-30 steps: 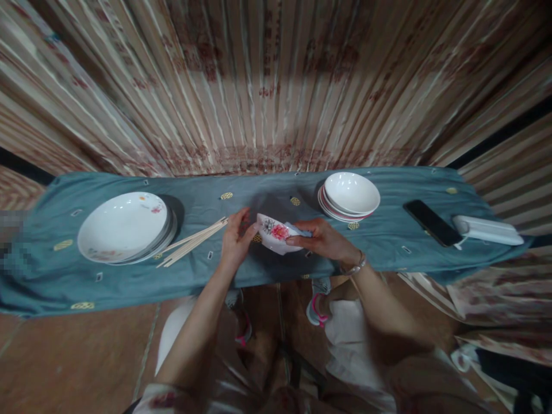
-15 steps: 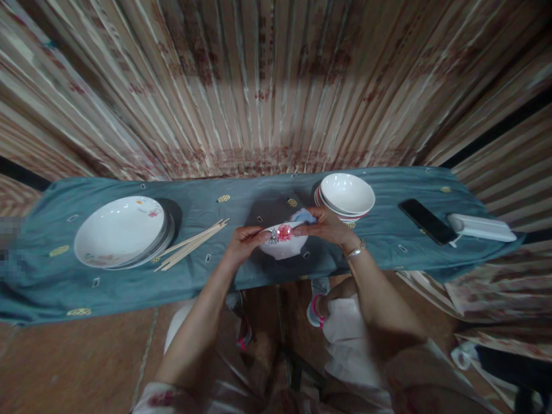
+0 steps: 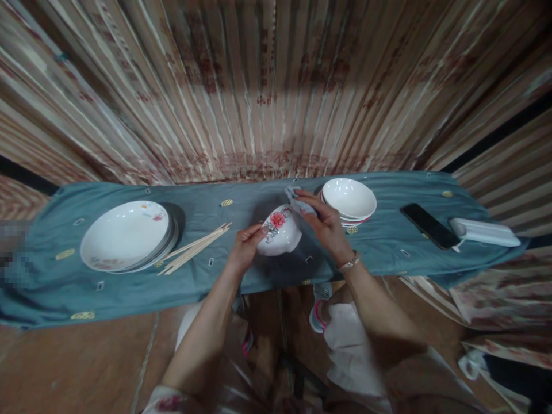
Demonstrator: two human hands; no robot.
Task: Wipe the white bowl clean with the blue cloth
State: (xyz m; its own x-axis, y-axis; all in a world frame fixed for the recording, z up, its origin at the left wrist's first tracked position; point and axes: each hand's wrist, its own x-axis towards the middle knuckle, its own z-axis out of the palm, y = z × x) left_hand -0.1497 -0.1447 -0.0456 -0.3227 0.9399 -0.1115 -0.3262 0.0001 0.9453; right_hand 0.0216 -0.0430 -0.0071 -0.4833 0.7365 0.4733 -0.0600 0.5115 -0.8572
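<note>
My left hand [image 3: 245, 248] grips a white bowl with a pink flower [image 3: 279, 232] by its near rim, tilted so its outside faces me, just above the teal cloth [image 3: 215, 276]. My right hand [image 3: 324, 221] holds a small pale blue cloth [image 3: 295, 198] against the bowl's far upper edge. A stack of white bowls [image 3: 349, 201] stands just right of my right hand. Wooden chopsticks [image 3: 196, 248] lie left of my left hand, beside a stack of white plates [image 3: 127, 236].
A black phone [image 3: 425, 225] and a white flat case [image 3: 485, 232] lie at the cloth's right end. A striped patterned curtain [image 3: 276, 86] hangs right behind the narrow table. My knees and a pink-trimmed shoe [image 3: 317, 316] show below the table edge.
The bowl has been turned from upright to tilted with its outside toward me. My right hand with the blue cloth moved up to the bowl's far edge.
</note>
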